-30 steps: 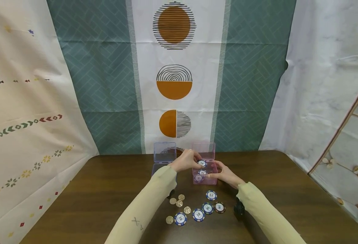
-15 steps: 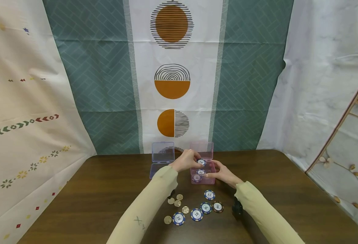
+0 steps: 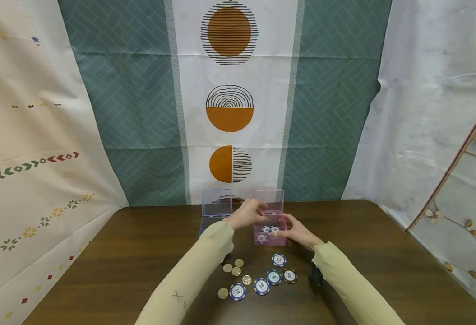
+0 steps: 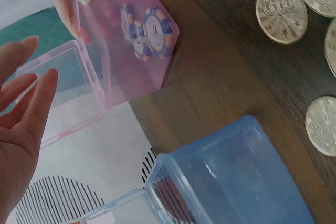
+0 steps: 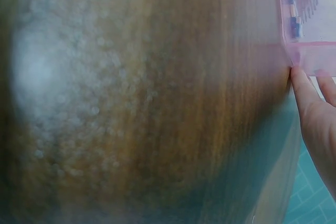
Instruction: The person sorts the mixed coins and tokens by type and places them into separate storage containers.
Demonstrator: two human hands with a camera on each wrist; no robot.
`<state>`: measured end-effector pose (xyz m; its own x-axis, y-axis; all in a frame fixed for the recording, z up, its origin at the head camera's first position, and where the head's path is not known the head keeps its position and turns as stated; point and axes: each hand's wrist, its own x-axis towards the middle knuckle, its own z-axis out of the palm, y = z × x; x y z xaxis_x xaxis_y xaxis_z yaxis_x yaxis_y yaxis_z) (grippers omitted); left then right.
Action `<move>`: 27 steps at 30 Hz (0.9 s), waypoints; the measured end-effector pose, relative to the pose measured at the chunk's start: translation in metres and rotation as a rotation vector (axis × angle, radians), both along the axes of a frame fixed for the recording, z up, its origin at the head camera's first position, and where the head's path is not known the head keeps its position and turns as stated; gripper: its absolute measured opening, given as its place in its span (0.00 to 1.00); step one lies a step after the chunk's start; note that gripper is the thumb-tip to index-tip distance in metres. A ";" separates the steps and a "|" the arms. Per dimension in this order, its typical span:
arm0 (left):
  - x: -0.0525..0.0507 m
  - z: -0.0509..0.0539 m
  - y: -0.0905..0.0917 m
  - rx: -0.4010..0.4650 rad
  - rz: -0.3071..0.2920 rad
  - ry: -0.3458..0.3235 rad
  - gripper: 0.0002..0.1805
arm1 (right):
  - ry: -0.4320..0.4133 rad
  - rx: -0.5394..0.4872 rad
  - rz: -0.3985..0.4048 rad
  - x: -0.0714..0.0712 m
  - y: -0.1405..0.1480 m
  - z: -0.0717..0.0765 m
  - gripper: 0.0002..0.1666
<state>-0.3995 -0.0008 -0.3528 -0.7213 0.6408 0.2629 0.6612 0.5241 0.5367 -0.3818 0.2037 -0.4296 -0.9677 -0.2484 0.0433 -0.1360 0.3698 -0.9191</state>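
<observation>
The chip [image 3: 275, 229] that the left hand [image 3: 246, 214] pinched half a second ago has come out of its fingers, and I now see it lying in the pink box [image 3: 277, 241]. Those fingers are spread apart over the box, holding nothing. The right hand [image 3: 300, 234] grips the box at its right side, thumb by the front rim. The box stands lid open near the tabletop's [image 3: 363, 248] far edge, right of the blue box [image 4: 247, 182]. From here, I'd judge the sorting well short of done: a few chips are in, though through the tinted wall I can't count them surely. Five loose chips [image 3: 261, 286] and five coins [image 3: 247, 280] lie towards the near edge, and I make out no coin in the blue box.
</observation>
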 end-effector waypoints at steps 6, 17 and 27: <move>0.005 -0.003 -0.012 -0.021 -0.085 0.011 0.15 | 0.014 -0.002 0.008 -0.003 0.002 -0.002 0.45; 0.013 -0.007 -0.036 -0.043 -0.187 0.008 0.13 | 0.020 -0.003 0.007 -0.004 0.001 -0.003 0.44; 0.030 -0.002 -0.045 -0.104 -0.290 0.000 0.14 | 0.011 -0.015 0.019 -0.006 0.002 -0.004 0.44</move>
<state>-0.3695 -0.0463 -0.3553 -0.5044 0.8433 0.1853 0.7911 0.3655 0.4904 -0.3881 0.2056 -0.4340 -0.9623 -0.2657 0.0577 -0.1527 0.3528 -0.9231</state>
